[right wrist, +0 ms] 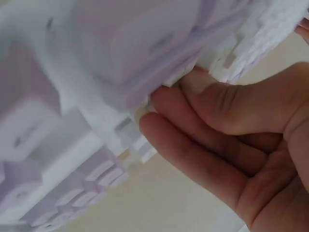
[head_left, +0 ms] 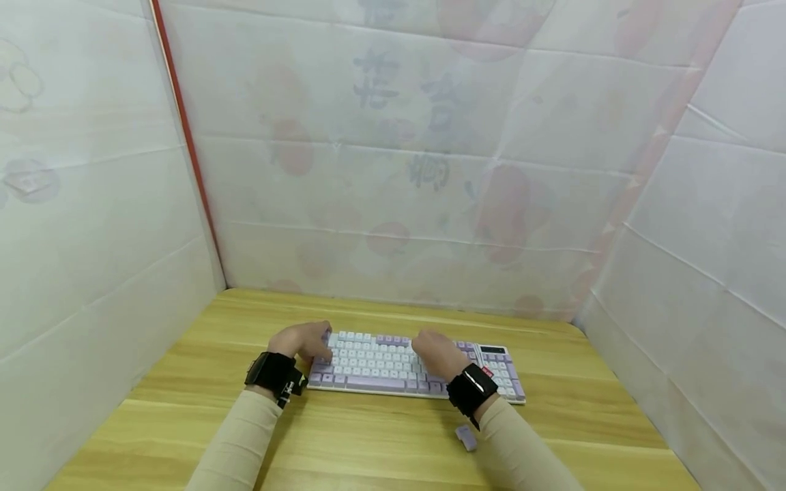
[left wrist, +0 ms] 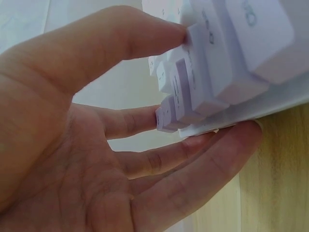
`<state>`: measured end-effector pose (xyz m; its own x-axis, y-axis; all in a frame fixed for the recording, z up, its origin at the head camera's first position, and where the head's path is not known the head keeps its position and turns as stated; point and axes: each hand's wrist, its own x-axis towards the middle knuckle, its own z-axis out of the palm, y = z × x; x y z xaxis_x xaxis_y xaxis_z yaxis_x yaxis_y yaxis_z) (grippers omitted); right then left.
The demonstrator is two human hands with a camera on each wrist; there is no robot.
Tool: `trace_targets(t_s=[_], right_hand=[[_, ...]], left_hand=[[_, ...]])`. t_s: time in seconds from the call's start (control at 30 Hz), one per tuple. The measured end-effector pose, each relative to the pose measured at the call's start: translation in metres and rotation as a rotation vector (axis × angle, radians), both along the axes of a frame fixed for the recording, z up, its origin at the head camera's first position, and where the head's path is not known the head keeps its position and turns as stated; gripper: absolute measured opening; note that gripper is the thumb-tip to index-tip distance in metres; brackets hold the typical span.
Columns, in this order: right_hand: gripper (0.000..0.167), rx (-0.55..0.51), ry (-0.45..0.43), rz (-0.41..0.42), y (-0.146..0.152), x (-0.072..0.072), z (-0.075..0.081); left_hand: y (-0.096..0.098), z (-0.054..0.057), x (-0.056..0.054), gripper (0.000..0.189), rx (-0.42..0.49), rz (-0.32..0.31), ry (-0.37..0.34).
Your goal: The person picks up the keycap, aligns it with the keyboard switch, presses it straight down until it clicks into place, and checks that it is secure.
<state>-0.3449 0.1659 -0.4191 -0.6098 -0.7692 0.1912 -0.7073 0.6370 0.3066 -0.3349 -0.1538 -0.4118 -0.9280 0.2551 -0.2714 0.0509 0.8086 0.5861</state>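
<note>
A white and pale purple keyboard (head_left: 368, 368) lies across the wooden table. My left hand (head_left: 303, 341) grips its left end. In the left wrist view the thumb (left wrist: 145, 36) rests on the side keys, while the other fingers reach along and under the edge of the keyboard (left wrist: 280, 96). Over the right-middle part of the keys is my right hand (head_left: 439, 353), fingers curled. In the right wrist view its thumb (right wrist: 227, 104) and fingers come together at a small white keycap (right wrist: 170, 81), pinching it among larger purple keys (right wrist: 135, 43). The fingertips partly hide it.
A small pale purple piece (head_left: 467, 438) lies on the table (head_left: 368, 450) beside the right forearm. A red tag (head_left: 488, 372) and a thin white strip lie across the keyboard's right part. White patterned sheets (head_left: 393, 204) enclose the back and both sides.
</note>
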Motion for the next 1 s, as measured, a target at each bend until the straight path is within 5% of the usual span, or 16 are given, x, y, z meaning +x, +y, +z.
trace_targets(t_s=[0.33, 1.0], right_hand=[[0.045, -0.039, -0.273, -0.163, 0.004, -0.001, 0.008], [0.067, -0.114, -0.317, -0.122, 0.015, 0.004, 0.018]], left_hand=[[0.005, -0.003, 0.001, 0.048, 0.024, -0.013, 0.002], [0.007, -0.003, 0.0, 0.043, 0.003, -0.016, -0.005]])
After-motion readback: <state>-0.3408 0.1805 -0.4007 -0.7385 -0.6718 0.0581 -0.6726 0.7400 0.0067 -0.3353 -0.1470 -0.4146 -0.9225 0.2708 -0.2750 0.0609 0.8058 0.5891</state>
